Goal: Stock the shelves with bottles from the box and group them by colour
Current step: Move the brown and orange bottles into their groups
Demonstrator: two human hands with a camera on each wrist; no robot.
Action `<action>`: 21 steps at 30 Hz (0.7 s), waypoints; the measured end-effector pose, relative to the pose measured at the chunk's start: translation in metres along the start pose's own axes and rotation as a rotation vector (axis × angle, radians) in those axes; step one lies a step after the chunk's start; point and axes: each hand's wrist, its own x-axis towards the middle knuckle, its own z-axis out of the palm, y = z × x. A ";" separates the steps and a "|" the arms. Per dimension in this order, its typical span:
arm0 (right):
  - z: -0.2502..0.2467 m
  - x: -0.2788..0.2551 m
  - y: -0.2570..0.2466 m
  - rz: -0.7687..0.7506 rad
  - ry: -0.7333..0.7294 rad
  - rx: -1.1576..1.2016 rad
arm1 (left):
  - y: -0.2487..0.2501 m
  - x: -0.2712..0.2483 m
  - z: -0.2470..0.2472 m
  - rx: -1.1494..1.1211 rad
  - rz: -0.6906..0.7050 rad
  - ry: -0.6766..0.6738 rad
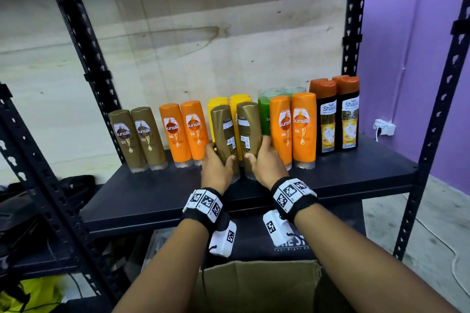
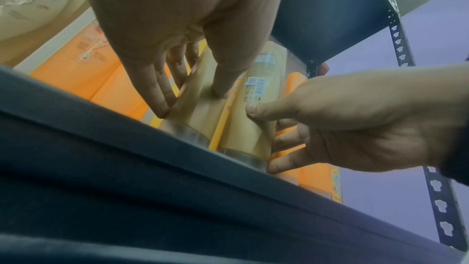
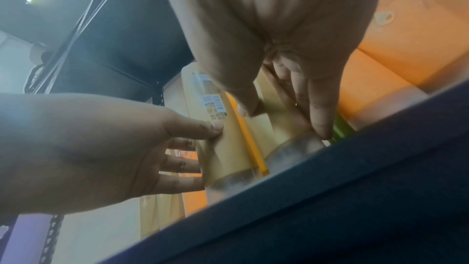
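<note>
Two gold-brown bottles stand cap-down on the dark shelf (image 1: 165,198), back labels facing me. My left hand (image 1: 219,157) grips the left bottle (image 1: 225,132) low down, and my right hand (image 1: 256,148) grips the right bottle (image 1: 249,127). In the left wrist view, the left hand (image 2: 193,95) wraps the left bottle (image 2: 200,107), with the right hand (image 2: 261,136) around the right bottle (image 2: 246,133). The right wrist view shows the right hand (image 3: 281,115) on its bottle (image 3: 284,127) and the left hand (image 3: 210,156) on the other (image 3: 225,148). The cardboard box (image 1: 259,284) sits open below.
Along the shelf stand two gold-brown bottles (image 1: 138,137), two orange ones (image 1: 185,132), yellow ones (image 1: 218,101) behind my hands, a green one (image 1: 264,117), two more orange (image 1: 292,129) and two black bottles (image 1: 338,119). Black uprights (image 1: 432,134) frame the shelf.
</note>
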 end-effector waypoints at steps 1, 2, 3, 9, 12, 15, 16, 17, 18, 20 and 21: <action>0.001 0.001 -0.001 0.000 0.007 -0.003 | 0.000 0.001 0.000 0.002 -0.005 0.000; 0.003 0.002 -0.001 0.000 0.014 -0.008 | 0.000 0.001 0.001 0.003 -0.008 0.000; 0.004 0.002 -0.002 0.002 0.018 -0.012 | 0.000 0.002 0.001 0.004 -0.011 0.002; 0.007 0.003 -0.002 0.014 0.005 0.023 | -0.003 0.001 0.000 0.012 0.002 0.004; 0.009 -0.001 0.001 0.004 -0.024 0.032 | -0.006 -0.005 0.000 0.022 0.031 0.012; 0.009 -0.005 0.006 0.008 -0.049 0.037 | -0.007 -0.011 -0.001 0.022 0.071 0.023; 0.009 -0.005 0.007 0.019 -0.063 0.039 | -0.007 -0.012 -0.002 0.027 0.076 0.031; 0.008 -0.006 0.009 0.036 -0.079 0.044 | -0.006 -0.013 -0.002 0.035 0.076 0.041; 0.007 -0.006 0.010 0.055 -0.096 0.054 | -0.005 -0.015 -0.003 0.045 0.073 0.052; 0.004 -0.007 0.013 0.078 -0.127 0.068 | -0.002 -0.020 -0.004 0.057 0.077 0.090; 0.002 -0.008 0.014 0.075 -0.137 0.057 | -0.001 -0.022 -0.005 0.056 0.086 0.117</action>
